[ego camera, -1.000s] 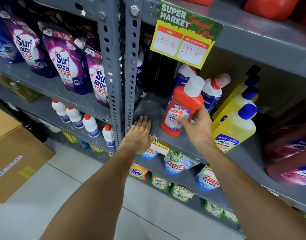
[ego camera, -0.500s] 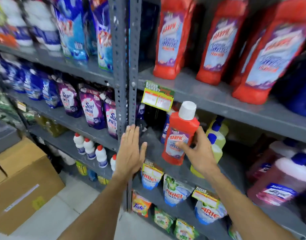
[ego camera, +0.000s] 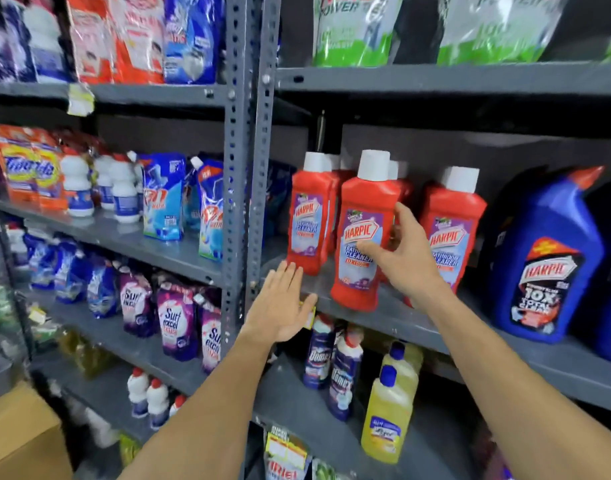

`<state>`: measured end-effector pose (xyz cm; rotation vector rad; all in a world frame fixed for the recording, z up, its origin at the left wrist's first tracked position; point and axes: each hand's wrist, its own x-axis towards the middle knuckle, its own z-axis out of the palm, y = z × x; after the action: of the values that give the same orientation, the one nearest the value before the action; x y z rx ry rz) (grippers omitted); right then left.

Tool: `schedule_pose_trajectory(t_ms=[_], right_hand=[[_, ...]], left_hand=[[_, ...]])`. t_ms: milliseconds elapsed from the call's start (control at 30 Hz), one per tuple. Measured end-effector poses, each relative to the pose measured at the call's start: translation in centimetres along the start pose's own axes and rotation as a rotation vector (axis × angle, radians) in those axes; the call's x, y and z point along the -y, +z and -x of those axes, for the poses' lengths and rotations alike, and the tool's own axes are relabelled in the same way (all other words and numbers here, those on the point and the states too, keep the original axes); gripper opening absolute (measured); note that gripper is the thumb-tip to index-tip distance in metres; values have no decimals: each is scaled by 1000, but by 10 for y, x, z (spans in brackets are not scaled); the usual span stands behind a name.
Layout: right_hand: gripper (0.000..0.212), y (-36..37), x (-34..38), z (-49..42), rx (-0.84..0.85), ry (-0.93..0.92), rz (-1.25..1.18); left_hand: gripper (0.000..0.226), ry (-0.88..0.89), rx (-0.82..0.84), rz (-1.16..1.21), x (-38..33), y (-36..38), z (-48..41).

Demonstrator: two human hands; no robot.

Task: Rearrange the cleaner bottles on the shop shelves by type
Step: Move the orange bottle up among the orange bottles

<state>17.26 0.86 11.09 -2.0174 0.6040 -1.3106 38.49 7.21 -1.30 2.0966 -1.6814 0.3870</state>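
Note:
My right hand [ego camera: 402, 256] grips a red Harpic bathroom cleaner bottle [ego camera: 361, 216] with a white cap, holding it upright at the front edge of a grey shelf [ego camera: 418, 327]. Other red Harpic bottles stand beside it, one to the left [ego camera: 307, 216] and one to the right [ego camera: 451, 230]. My left hand [ego camera: 283, 304] is flat and open with fingers apart, at the shelf's front edge near the upright post, holding nothing. One shelf below stand dark blue Domex bottles [ego camera: 342, 379] and yellow bottles with blue caps [ego camera: 389, 410].
A large blue Harpic jug [ego camera: 546, 261] stands at the right of the same shelf. A perforated grey post [ego camera: 250, 202] divides the racks. Detergent pouches [ego camera: 177, 320] and white bottles [ego camera: 124, 195] fill the left rack. A cardboard box [ego camera: 20, 438] sits at bottom left.
My right hand has lifted the red Harpic bottle from the lower shelf up to the shelf with the other red Harpic bottles. My left hand rose along the post. The view tilted upward.

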Motion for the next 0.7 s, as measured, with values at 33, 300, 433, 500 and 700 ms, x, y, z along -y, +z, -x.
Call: schedule_pose_trajectory(t_ms=[33,300,433,500,700], right_hand=[[75,-1,-2,-7,-9,9,8],[71,10,-43,-39,-88,119,-7],[77,13,-53,-40,-81,125,-24],[88,15,-59,-32,-56,138,-18],[103,25,-92,10,13,268,47]], left_hand=[[71,-5,33,8,2,2,-3],[66,66,-69,-25,15,17,-7],[64,60,-61,-11,13,16,-5],[64,53,-52,-3,11,14,-4],[63,41,-49,19,9,14,-3]])
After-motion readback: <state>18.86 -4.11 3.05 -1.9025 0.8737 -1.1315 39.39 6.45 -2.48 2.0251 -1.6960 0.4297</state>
